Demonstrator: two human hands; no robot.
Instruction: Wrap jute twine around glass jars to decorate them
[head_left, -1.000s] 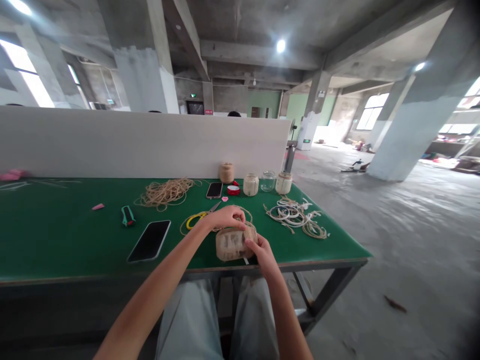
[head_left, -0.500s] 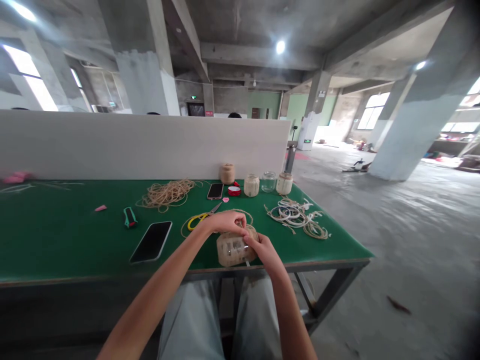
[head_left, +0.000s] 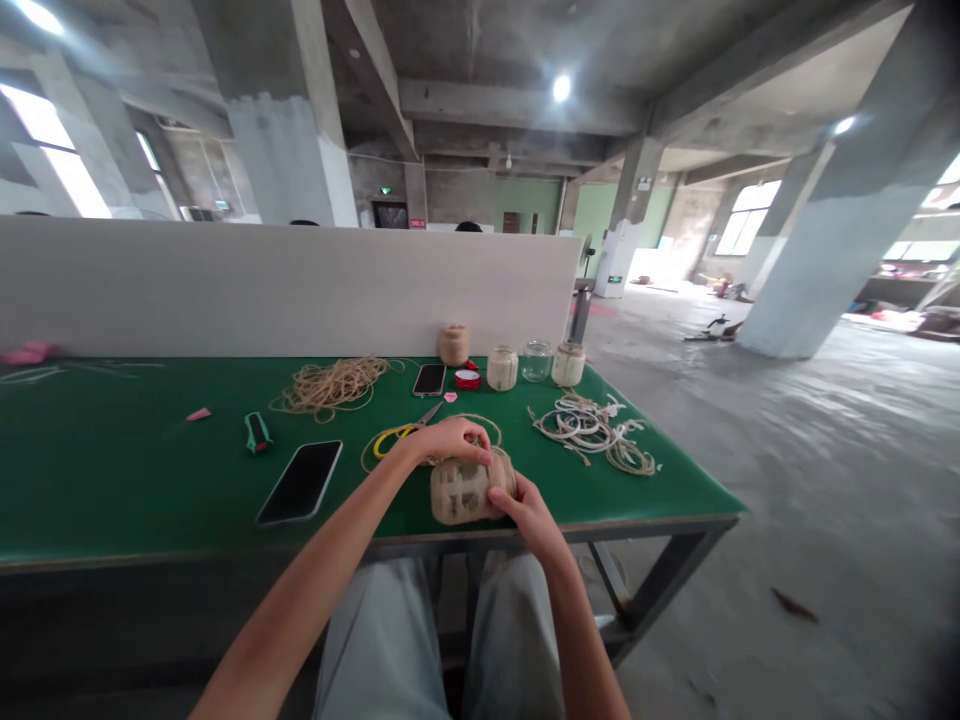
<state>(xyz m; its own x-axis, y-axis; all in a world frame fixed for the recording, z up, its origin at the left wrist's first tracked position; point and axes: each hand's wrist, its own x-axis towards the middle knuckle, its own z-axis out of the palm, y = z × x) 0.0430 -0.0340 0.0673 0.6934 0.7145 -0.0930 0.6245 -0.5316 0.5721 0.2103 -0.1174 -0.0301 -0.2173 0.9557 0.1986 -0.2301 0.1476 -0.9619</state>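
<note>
A glass jar [head_left: 459, 492] lies on its side near the table's front edge, with twine wound round its right end. My right hand [head_left: 531, 512] grips that wound end, thumb pressed on the twine. Above the jar, my left hand [head_left: 459, 440] is closed in a pinch on the twine; the fingertips partly hide the strand. Loose twine [head_left: 491, 425] loops over the table behind this hand. Yellow-handled scissors [head_left: 391, 440] lie just left of it, blades pointing away.
On the green table [head_left: 150, 480] lie a large phone [head_left: 301, 483], a green cutter [head_left: 258, 433], a twine heap [head_left: 334, 387], another phone [head_left: 430, 379], red tape [head_left: 467, 379] and cord scraps [head_left: 589, 428]. Several jars, including a clear jar [head_left: 536, 361], stand before a white partition [head_left: 300, 290].
The jar has turned slightly in my hands. My left fingers have shifted a little up and away from my right thumb, which stays on the wound end.
</note>
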